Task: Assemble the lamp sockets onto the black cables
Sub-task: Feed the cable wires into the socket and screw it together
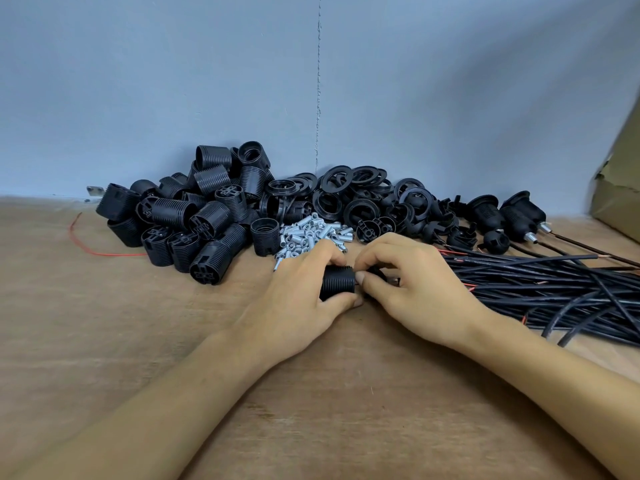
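Left hand (301, 292) grips a socket (337, 284), right hand (415, 282) pinches a black part (375, 271) (thumbs nearly touching).

small assembly workshop, bare plywood bench (104, 341), bulk heaps of black sockets (194, 216), threaded metal tubes (311, 233), cut cables (554, 285)

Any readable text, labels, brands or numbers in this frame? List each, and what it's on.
None readable.
black cables: any jacket print is too small to tell.
socket shells, rings, metal tubes, cardboard box: no print visible.
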A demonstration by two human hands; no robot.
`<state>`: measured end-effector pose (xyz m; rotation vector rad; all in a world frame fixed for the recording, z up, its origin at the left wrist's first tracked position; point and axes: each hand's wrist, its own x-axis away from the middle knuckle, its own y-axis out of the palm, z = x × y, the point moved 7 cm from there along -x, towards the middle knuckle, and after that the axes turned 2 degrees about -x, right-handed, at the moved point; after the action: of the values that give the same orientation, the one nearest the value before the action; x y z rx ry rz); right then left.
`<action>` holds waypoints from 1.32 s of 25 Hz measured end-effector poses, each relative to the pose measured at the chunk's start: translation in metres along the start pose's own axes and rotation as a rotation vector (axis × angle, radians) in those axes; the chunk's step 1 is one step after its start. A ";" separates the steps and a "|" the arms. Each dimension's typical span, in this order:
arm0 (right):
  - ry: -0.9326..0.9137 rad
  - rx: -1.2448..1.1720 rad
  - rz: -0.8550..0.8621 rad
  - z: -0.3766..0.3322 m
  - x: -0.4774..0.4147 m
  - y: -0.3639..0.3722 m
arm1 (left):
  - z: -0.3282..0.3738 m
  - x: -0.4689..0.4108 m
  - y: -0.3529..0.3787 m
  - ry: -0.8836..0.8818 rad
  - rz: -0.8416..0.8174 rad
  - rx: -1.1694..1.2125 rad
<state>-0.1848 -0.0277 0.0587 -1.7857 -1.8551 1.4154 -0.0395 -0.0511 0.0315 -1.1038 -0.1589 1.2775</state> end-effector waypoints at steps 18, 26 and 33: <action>-0.229 0.078 -0.324 0.000 0.000 -0.007 | 0.003 0.003 -0.012 0.063 0.074 -0.012; -0.151 -0.038 -0.203 0.004 0.000 -0.011 | 0.007 0.003 -0.006 0.036 -0.012 0.171; -0.161 -0.079 -0.125 -0.003 0.011 0.003 | 0.010 0.006 0.001 -0.088 -0.029 0.425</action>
<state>-0.1836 -0.0179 0.0531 -1.5997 -2.0905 1.4983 -0.0449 -0.0410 0.0333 -0.6794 0.0320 1.2618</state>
